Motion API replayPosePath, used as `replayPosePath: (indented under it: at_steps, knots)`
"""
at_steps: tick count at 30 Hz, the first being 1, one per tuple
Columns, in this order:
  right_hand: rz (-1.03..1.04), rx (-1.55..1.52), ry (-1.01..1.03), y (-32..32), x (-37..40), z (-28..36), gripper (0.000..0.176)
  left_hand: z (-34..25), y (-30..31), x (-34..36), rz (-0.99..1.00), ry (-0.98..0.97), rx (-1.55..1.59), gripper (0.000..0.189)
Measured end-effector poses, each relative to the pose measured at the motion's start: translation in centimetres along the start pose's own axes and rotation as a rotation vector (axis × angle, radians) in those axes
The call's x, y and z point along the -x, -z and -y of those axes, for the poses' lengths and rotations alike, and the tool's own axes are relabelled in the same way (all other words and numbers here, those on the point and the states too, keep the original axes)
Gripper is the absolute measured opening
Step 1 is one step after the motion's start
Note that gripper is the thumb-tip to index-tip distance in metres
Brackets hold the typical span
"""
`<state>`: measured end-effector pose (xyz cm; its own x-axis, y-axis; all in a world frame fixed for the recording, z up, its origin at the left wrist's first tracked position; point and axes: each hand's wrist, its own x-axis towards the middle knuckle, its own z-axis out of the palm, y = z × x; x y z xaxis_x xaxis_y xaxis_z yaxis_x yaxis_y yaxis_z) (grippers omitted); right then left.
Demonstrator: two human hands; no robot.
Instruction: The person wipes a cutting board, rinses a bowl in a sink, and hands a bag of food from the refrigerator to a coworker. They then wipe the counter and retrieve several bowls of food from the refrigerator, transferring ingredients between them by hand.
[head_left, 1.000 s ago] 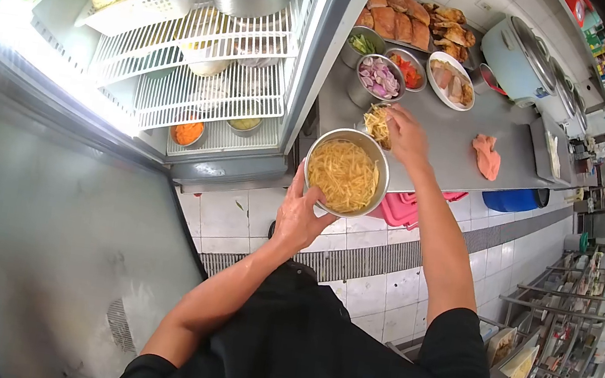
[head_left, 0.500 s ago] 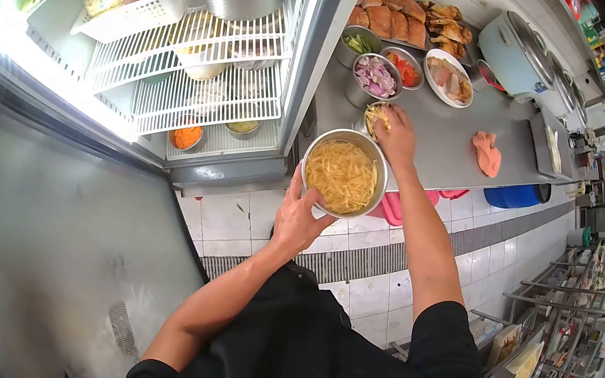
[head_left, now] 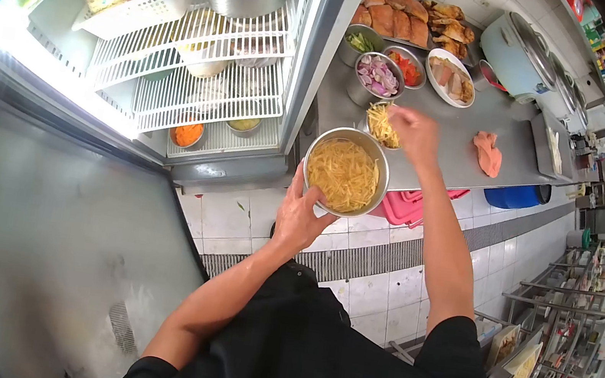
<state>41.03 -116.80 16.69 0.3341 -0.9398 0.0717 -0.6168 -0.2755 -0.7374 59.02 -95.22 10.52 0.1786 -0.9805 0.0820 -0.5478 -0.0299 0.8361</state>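
Note:
A round metal bowl [head_left: 385, 171] of thin yellow shredded strips [head_left: 342, 173], seemingly sitting in liquid, is in my left hand [head_left: 300, 216]. My thumb hooks over its near rim and the other fingers reach round its left side. Just beyond it, at the counter's edge, a heap of similar pale yellow strips [head_left: 383, 126] stands in a smaller container mostly hidden by the heap. My right hand [head_left: 416, 138] is right beside that heap, its fingertips blurred by motion. Behind the heap stands a metal pot of chopped purple onion [head_left: 377, 75].
On the steel counter [head_left: 449, 136] are a bowl of red pieces [head_left: 406, 68], a pot of green slices [head_left: 359, 42], a white dish of meat [head_left: 450, 79], a pink cloth-like piece [head_left: 487, 154] and a rice cooker [head_left: 518, 58]. An open fridge [head_left: 209, 110] stands left.
My right hand has drawn back to the right from the heap of strips, which now shows more fully. My left hand and its bowl have hardly moved.

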Motion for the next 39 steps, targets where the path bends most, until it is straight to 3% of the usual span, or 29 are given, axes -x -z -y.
replayPosePath:
  at_steps: [1, 3, 7, 10, 13, 17, 19, 20, 22, 23, 25, 29, 31, 34, 38, 39]
  knots:
    - [0.210, 0.015, -0.019, -0.6, 0.9, 1.1, 0.032, -0.1, 0.0, 0.1, 0.005, 0.005, -0.012, 0.034]
    - [0.255, 0.368, 0.453, -4.0, 3.4, 1.0, 0.028, 0.0, -0.2, 0.1, 0.000, -0.001, -0.011, 0.034]
    - [0.328, 0.451, 0.369, -8.3, 5.5, 1.3, 0.031, -0.2, -0.1, 0.1, 0.006, 0.003, 0.013, 0.034]
    - [0.386, 0.459, 0.327, -7.5, 5.3, 1.7, 0.035, 0.0, -0.1, 0.0, 0.011, 0.007, 0.017, 0.034]
    - [0.276, 0.209, 0.258, -5.4, 5.9, 1.8, 0.030, -0.1, -0.3, 0.1, -0.034, -0.025, 0.008, 0.034]
    - [0.284, -0.357, -0.161, -0.7, 3.8, 0.8, 0.029, -0.4, -0.1, 0.0, -0.007, 0.010, 0.015, 0.034]
    - [0.045, -0.213, -0.243, 1.6, 2.5, 1.6, 0.030, -0.5, 0.0, 0.0, -0.031, -0.017, -0.015, 0.035]
    - [0.045, -0.213, -0.243, 1.9, 1.5, 0.8, 0.030, -0.4, -0.1, 0.0, -0.031, -0.016, -0.015, 0.035]
    - [-0.253, 0.255, 0.181, 1.3, 0.2, -2.2, 0.034, -0.4, -0.3, 0.1, -0.034, 0.002, 0.008, 0.036]
    - [-0.255, 0.255, 0.181, 0.4, 0.1, -3.2, 0.034, -0.4, -0.3, 0.0, -0.033, 0.000, 0.007, 0.036]
    - [-0.070, 0.523, 0.147, -1.6, -0.1, -4.9, 0.041, -0.3, -0.1, -0.1, -0.010, -0.019, 0.031, 0.034]
    - [-0.126, 0.574, 0.173, -3.2, 0.2, -6.0, 0.045, 0.0, -0.2, -0.2, -0.014, -0.011, 0.032, 0.035]
    - [-0.037, 0.720, 0.237, -2.7, 0.1, -5.8, 0.047, 0.2, -0.3, 0.0, -0.026, -0.024, 0.014, 0.035]
    - [-0.056, 0.700, 0.237, -0.9, -0.3, -4.8, 0.043, 0.5, 0.0, -0.4, -0.044, -0.082, 0.075, 0.033]
    - [-0.346, 0.416, 0.290, 1.5, 1.5, 0.3, 0.032, 1.8, 0.7, 1.0, -0.183, -0.109, 0.123, 0.033]
    - [-0.310, 0.255, 0.258, 1.1, 2.4, 1.8, 0.028, 1.8, 1.7, 2.2, -0.154, -0.057, 0.147, 0.032]
